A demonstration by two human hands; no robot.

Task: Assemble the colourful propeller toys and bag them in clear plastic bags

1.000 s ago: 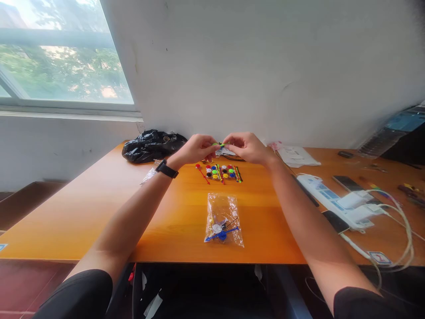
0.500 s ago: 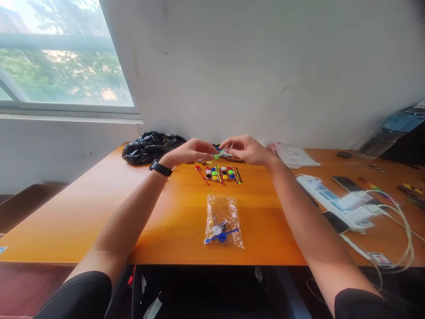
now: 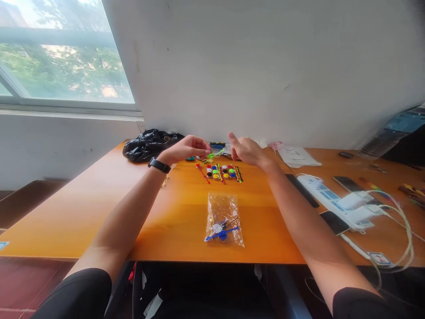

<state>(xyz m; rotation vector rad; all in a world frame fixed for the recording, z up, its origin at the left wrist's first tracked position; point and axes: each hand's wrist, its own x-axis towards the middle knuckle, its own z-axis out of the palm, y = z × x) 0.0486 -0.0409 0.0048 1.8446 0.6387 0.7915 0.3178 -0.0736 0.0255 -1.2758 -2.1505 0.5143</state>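
My left hand (image 3: 191,149) pinches a bright green plastic spinner arrow (image 3: 215,155) between thumb and fingertips, above the far part of the table. Off its right end is my right hand (image 3: 247,149), apart from the arrow, thumb raised away from the partly curled fingers and nothing visible in it. Below the hands lie two groups of coloured round pieces (image 3: 212,173) with thin arrows (image 3: 238,174) beside them. A red arrow with a round end (image 3: 202,173) lies to their left. Nearer me is a clear plastic bag (image 3: 223,204) holding a blue arrow (image 3: 222,235), a white disc and other small pieces.
A black plastic bag (image 3: 149,146) sits at the back left. On the right are a white power strip (image 3: 327,197) with plugged chargers and cables, phones (image 3: 334,221) and a white packet (image 3: 299,156). A wall (image 3: 259,66) rises behind the table (image 3: 99,212).
My right hand has let go of the green spinner arrow and moved slightly right, its thumb lifting. My left hand keeps hold of the arrow, now more fully in view.
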